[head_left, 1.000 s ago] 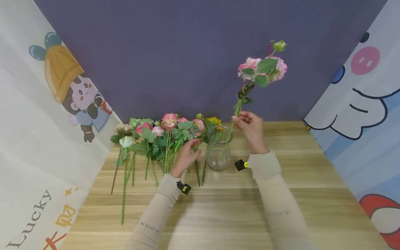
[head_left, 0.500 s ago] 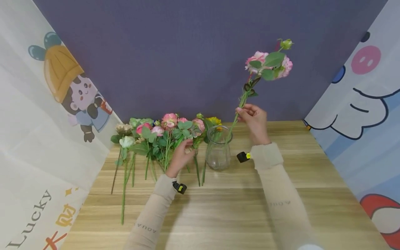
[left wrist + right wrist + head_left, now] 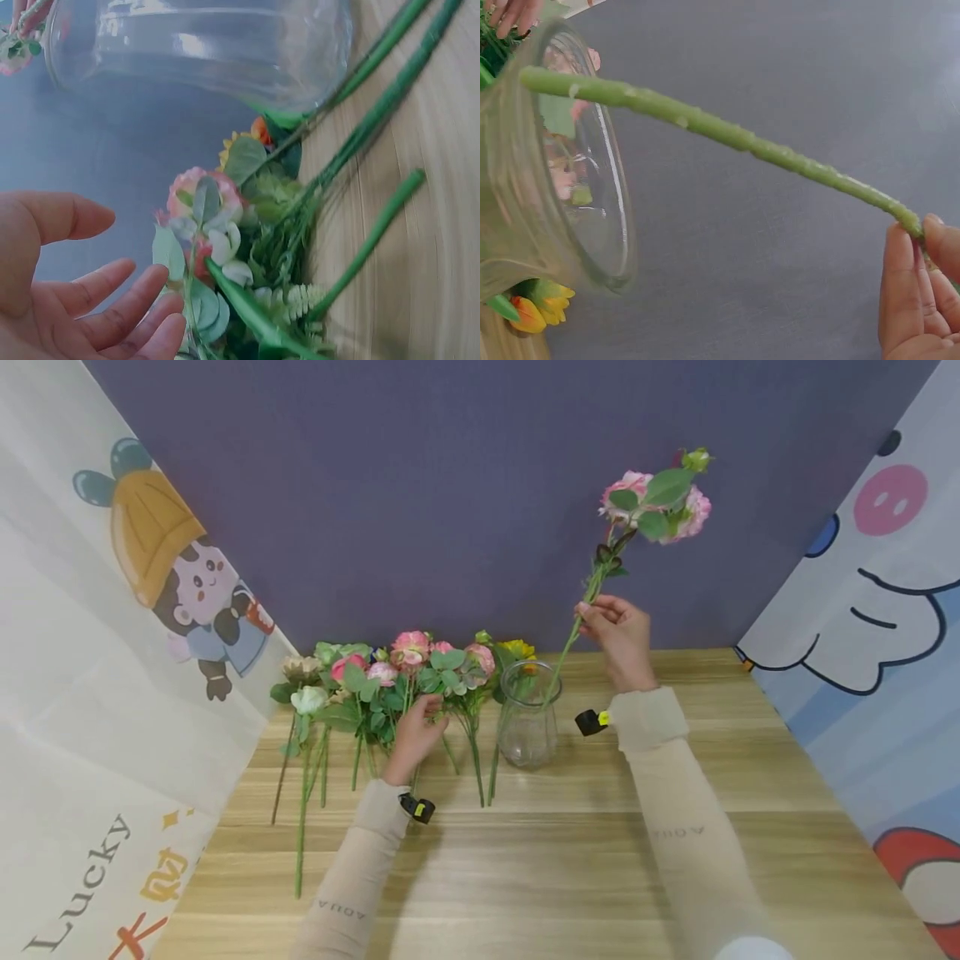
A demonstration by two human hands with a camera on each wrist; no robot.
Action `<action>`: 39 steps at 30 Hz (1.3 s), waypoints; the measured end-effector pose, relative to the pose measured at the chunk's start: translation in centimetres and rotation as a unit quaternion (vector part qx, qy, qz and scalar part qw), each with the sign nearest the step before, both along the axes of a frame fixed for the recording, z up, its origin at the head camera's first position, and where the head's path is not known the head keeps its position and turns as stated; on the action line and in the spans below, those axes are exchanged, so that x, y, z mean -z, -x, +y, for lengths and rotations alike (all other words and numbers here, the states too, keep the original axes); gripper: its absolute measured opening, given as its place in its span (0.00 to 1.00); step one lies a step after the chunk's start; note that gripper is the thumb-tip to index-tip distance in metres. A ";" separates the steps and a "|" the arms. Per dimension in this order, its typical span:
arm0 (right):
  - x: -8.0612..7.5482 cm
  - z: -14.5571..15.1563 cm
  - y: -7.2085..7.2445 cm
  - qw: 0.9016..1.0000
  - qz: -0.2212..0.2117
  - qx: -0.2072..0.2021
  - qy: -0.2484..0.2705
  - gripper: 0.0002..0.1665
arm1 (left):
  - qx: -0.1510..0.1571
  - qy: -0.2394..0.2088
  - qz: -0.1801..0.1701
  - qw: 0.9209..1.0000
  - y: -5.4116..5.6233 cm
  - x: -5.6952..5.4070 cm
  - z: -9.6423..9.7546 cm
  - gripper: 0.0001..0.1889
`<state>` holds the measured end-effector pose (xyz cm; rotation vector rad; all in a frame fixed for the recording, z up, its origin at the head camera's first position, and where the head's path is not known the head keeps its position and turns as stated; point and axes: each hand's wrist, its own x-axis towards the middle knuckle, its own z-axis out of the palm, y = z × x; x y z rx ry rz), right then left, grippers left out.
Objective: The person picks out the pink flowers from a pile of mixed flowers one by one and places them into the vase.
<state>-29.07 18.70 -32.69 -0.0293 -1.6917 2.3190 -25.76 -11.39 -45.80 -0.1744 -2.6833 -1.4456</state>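
Observation:
My right hand (image 3: 621, 639) pinches the green stem of a pink artificial flower (image 3: 626, 493) between thumb and fingertips, above and right of the glass vase (image 3: 528, 739). The flower has two ruffled pink heads, a green bud and leaves, and it leans to the right. Its stem (image 3: 727, 135) slants down from the fingers, and its cut end overlaps the vase mouth in the right wrist view. My left hand (image 3: 97, 300) holds nothing; its fingers are loosely bent, with the thumb apart. It hovers over the lying flowers (image 3: 360, 681), close to their leaves and stems.
Pink, white, beige and yellow flowers lie in a row on the wooden table (image 3: 525, 877), stems towards the front. A yellow flower (image 3: 517, 650) is behind the vase. A dark purple panel (image 3: 420, 502) stands at the back, with printed curtains (image 3: 847, 627) at the sides.
My right hand has risen and moved right, drawing the pink flower's stem upward at the vase mouth. My left hand has moved left, away from the vase, over the lying flowers.

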 end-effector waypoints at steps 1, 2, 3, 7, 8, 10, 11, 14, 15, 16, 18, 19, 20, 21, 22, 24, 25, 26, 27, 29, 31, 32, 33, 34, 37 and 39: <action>-0.1 0.1 0.1 1.000 0.000 0.001 -0.001 0.09 | -0.003 0.001 0.002 1.000 0.0 0.0 -0.2 0.21; -0.2 0.1 0.2 1.000 0.001 0.001 0.002 0.08 | -0.007 0.001 0.003 1.000 0.0 0.0 -0.4 0.21; -0.3 0.1 0.2 1.000 0.002 0.003 0.002 0.07 | -0.011 0.003 0.004 1.000 0.0 0.0 -0.5 0.21; -0.3 0.3 0.5 1.000 0.009 0.010 0.005 0.05 | -0.028 0.001 0.001 1.000 -0.2 0.0 -1.2 0.22; -0.3 0.3 0.4 1.000 0.009 0.010 0.009 0.05 | -0.033 -0.001 -0.001 0.999 -0.3 0.0 -1.3 0.22; -0.2 0.4 0.4 1.000 0.010 0.011 0.011 0.06 | -0.044 -0.003 0.003 0.999 -0.3 0.1 -1.6 0.22; -0.1 0.3 0.4 1.000 0.010 0.011 0.011 0.06 | -0.048 -0.004 0.006 0.999 -0.3 0.1 -1.8 0.22; 0.4 0.3 0.3 1.000 0.011 0.011 0.018 0.07 | -0.059 -0.008 0.016 0.998 -0.5 0.2 -2.3 0.21; 0.6 0.2 0.2 1.000 0.012 0.012 0.015 0.07 | -0.061 -0.008 0.019 0.998 -0.5 0.3 -2.5 0.21; 0.8 0.2 0.2 1.000 0.014 0.012 0.015 0.07 | -0.063 -0.006 0.020 0.998 -0.5 0.4 -2.7 0.20; 1.2 0.1 0.1 1.000 0.019 0.013 0.010 0.07 | -0.063 -0.006 0.016 0.998 -0.6 0.4 -2.9 0.20; 1.4 0.1 0.1 1.000 0.021 0.014 0.004 0.08 | -0.062 -0.005 0.014 0.998 -0.6 0.5 -3.1 0.21; 1.6 0.1 0.1 1.000 0.023 0.015 -0.001 0.08 | -0.064 -0.002 0.012 0.998 -0.6 0.5 -3.2 0.20; 1.8 0.0 0.1 1.000 0.024 0.014 -0.001 0.09 | -0.066 0.000 0.008 0.998 -0.6 0.6 -3.3 0.20; 2.0 0.0 0.0 1.000 0.025 0.014 -0.002 0.09 | -0.067 0.002 0.005 0.998 -0.6 0.7 -3.4 0.20; 2.5 -0.2 0.0 1.000 0.022 0.013 -0.006 0.10 | -0.070 0.003 0.001 0.998 -0.6 0.7 -3.6 0.20; 2.8 -0.3 -0.1 1.000 0.019 0.013 -0.008 0.10 | -0.071 0.007 0.000 0.997 -0.5 0.8 -3.6 0.20; 3.0 -0.4 -0.2 1.000 0.017 0.012 -0.009 0.09 | -0.072 0.008 -0.001 0.997 -0.5 0.9 -3.7 0.20; 3.2 -0.5 -0.2 1.000 0.016 0.011 -0.010 0.09 | -0.071 0.010 0.000 0.997 -0.5 0.9 -3.7 0.20; 3.7 -0.7 -0.3 1.000 0.011 0.013 -0.018 0.08 | -0.071 0.013 0.002 0.997 -0.5 0.9 -3.8 0.19; 4.1 -0.8 -0.4 0.999 0.010 0.013 -0.027 0.08 | -0.070 0.012 0.005 0.997 -0.6 0.8 -3.8 0.19; 4.2 -0.9 -0.4 0.999 0.010 0.011 -0.029 0.08 | -0.071 0.011 0.008 0.997 -0.7 0.8 -3.8 0.19; 4.4 -1.0 -0.5 0.999 0.010 0.011 -0.032 0.08 | -0.070 0.009 0.013 0.997 -0.7 0.8 -3.8 0.19; 4.6 -1.0 -0.5 0.999 0.010 0.012 -0.036 0.08 | -0.070 0.008 0.015 0.997 -0.8 0.8 -3.9 0.19; 5.0 -1.1 -0.7 0.998 0.010 0.010 -0.056 0.09 | -0.071 0.013 0.027 0.997 -1.1 0.6 -4.0 0.19; 5.3 -1.2 -0.8 0.997 0.010 0.012 -0.078 0.10 | -0.072 0.020 0.026 0.997 -1.2 0.6 -4.0 0.19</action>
